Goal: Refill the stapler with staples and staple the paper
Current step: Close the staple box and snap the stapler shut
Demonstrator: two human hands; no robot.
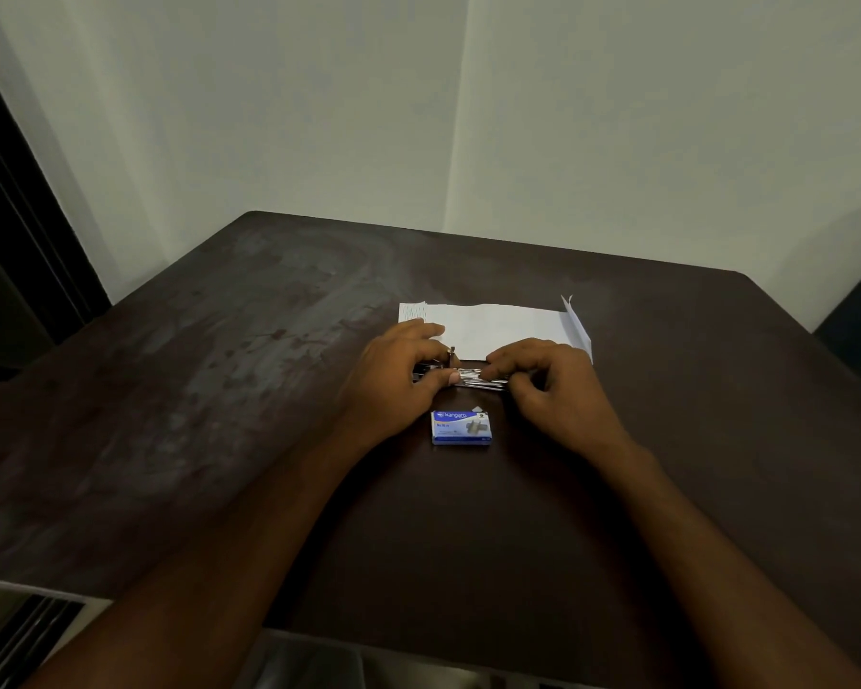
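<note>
Both hands (398, 375) gripping stapler (473, 379), apparently open, paper (498, 326) behind, staple box (461, 427) nearer

The dark brown desk (220, 390) lies open across its whole left side and near edge. Toward the middle, the white folded paper (498, 325) blocks the far approach, and the small blue cardboard staple box (461, 428) sits between both forearms.

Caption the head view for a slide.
Both hands, left hand and right hand, work the stapler between paper and staple box.
</note>
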